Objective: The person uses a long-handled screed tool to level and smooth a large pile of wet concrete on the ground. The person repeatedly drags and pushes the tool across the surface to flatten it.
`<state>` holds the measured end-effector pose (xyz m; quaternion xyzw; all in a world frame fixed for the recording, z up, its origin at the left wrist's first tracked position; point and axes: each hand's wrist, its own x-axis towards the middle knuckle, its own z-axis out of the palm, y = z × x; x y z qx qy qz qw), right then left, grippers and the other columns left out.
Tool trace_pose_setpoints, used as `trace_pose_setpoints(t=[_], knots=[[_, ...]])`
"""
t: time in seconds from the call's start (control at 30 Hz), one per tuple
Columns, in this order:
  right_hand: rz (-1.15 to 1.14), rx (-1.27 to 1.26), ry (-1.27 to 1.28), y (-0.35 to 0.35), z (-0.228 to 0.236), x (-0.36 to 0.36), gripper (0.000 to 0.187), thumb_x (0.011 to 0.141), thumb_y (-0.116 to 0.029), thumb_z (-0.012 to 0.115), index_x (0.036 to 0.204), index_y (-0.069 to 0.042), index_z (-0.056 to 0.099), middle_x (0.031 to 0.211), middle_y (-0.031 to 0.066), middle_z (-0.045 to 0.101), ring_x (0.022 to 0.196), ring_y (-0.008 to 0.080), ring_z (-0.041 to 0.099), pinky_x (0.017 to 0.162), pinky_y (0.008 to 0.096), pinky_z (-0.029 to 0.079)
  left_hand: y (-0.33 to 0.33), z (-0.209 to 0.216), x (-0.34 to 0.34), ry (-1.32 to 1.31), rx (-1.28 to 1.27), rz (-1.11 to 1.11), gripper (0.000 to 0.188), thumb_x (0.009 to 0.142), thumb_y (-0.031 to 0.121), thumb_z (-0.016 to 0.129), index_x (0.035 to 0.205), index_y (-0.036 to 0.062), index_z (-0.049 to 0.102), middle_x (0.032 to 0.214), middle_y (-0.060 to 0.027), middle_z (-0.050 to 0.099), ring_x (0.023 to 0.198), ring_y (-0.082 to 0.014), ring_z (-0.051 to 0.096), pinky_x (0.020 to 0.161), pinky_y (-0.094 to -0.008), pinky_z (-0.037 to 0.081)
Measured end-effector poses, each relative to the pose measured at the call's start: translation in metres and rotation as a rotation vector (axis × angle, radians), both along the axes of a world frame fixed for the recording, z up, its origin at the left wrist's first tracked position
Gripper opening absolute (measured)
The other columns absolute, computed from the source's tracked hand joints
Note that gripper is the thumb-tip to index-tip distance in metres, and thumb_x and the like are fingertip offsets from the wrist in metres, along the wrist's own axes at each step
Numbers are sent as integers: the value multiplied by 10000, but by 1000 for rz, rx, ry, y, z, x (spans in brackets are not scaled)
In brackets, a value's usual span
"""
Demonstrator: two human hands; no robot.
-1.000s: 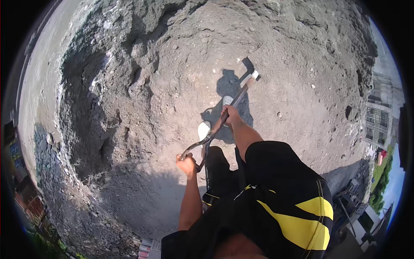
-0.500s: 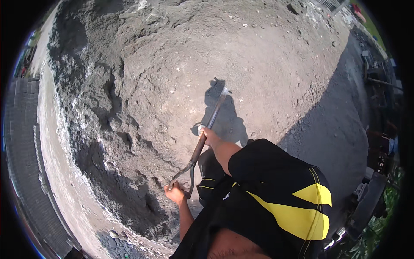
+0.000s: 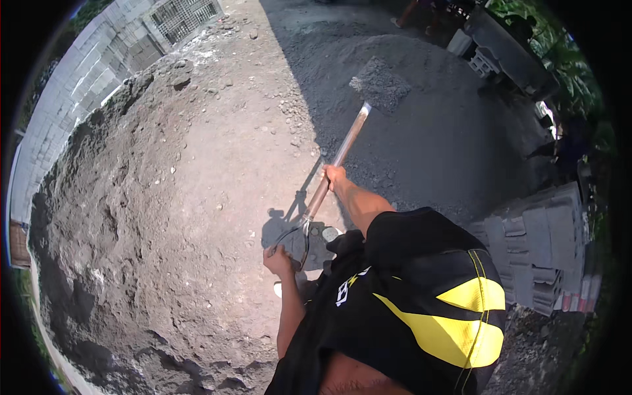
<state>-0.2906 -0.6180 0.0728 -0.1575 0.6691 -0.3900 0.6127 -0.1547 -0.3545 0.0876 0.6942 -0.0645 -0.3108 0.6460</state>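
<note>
A long-handled shovel (image 3: 349,139) slants up and to the right, held in both hands. My left hand (image 3: 280,261) is closed round the grip of its forked metal handle, low in the picture. Farther along, my right hand (image 3: 334,176) wraps round the brown shaft. Grey sand or fine gravel (image 3: 380,84) is heaped at the shovel's far end and hides most of the blade. This load is over the shaded ground, apparently raised, though its exact height is hard to tell.
A rough earth bank (image 3: 85,224) curves along the left. Grey blocks (image 3: 99,69) stand beyond it. Shaded sandy material (image 3: 447,145) spreads at the right, with stacked blocks (image 3: 536,247) near me. A person's legs (image 3: 431,18) show at the far edge.
My view and body have turned right, from the bank toward the shade. The shovel has swung along, and its far end now shows a load of grey material. Both hands keep their hold.
</note>
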Motion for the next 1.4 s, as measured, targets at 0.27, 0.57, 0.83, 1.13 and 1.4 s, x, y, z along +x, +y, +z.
trace_pose_setpoints(t=[0.27,0.57,0.83,1.13,1.4], knots=[[-57,-739,-431,-136,240,-285,215,768,-247,591,837,-51,538,654,53,545,582,163,540,570,293,449,-200,389,-222,321,-770,-1282,688,731,-25,586,1302,23,205,703,-76,500,522,-127,499,484,-283,438],[-307,12,-450,-66,14,-255,75,756,-117,472,757,-46,448,549,84,469,422,217,476,399,348,417,-135,316,-148,-419,-117,-1820,510,713,77,650,1183,77,451,761,-65,564,722,-171,567,684,-277,442],[324,677,-343,60,-175,40,49,715,-83,503,736,-44,483,615,86,492,528,226,516,501,350,456,11,336,-6,-183,169,-902,549,635,-16,671,1144,48,475,563,-32,529,476,-96,505,450,-243,405],[1308,709,-71,232,-55,265,192,698,-72,538,870,-39,459,750,105,513,643,259,545,628,452,471,192,334,22,-310,178,-114,523,668,94,707,1147,100,496,681,-62,587,540,-128,579,526,-261,452],[1664,685,-328,407,-47,397,61,726,-53,504,721,-57,443,565,63,425,483,216,462,470,326,449,266,301,47,-71,-100,603,381,674,-27,685,1018,36,532,668,-34,547,570,-106,550,511,-243,448]])
